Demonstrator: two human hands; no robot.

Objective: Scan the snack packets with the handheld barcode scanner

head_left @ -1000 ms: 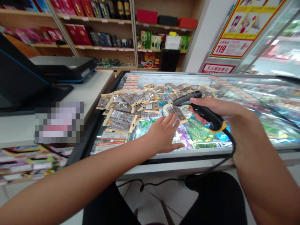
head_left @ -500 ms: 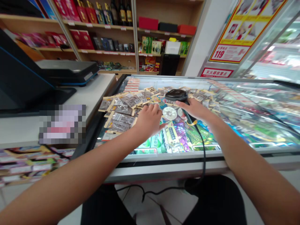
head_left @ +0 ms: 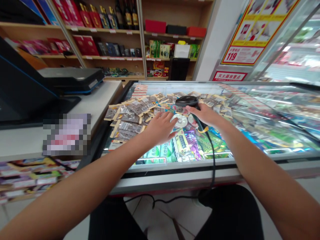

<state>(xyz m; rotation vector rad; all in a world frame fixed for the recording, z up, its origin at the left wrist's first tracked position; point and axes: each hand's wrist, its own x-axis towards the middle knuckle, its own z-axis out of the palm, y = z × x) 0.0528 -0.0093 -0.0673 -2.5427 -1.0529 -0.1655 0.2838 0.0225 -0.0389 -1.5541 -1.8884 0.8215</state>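
Observation:
My right hand (head_left: 205,115) is wrapped round the handle of a black barcode scanner (head_left: 187,101), its head tilted over the glass top and its cable hanging toward me. Just left of it, my left hand (head_left: 163,126) is open, fingers stretched out and palm down, with nothing seen in it. Its fingertips are near the small clear snack packets (head_left: 128,115) that lie in overlapping rows on the glass freezer lid (head_left: 172,86). Whether the fingertips touch a packet cannot be made out. A round silver lid (head_left: 180,121) and a yellow-green package (head_left: 183,141) show beneath the glass.
At left, a white counter (head_left: 106,90) carries a dark scale-like device (head_left: 75,78) and a blurred-out phone-like item (head_left: 67,135). The scanner's cable (head_left: 213,160) loops over the freezer's front edge. Shelves (head_left: 105,30) with bottles and boxes stand behind.
My left hand has spread its fingers and shifted slightly right, over the glass. My right hand still holds the barcode scanner in nearly the same place. The view has shifted slightly.

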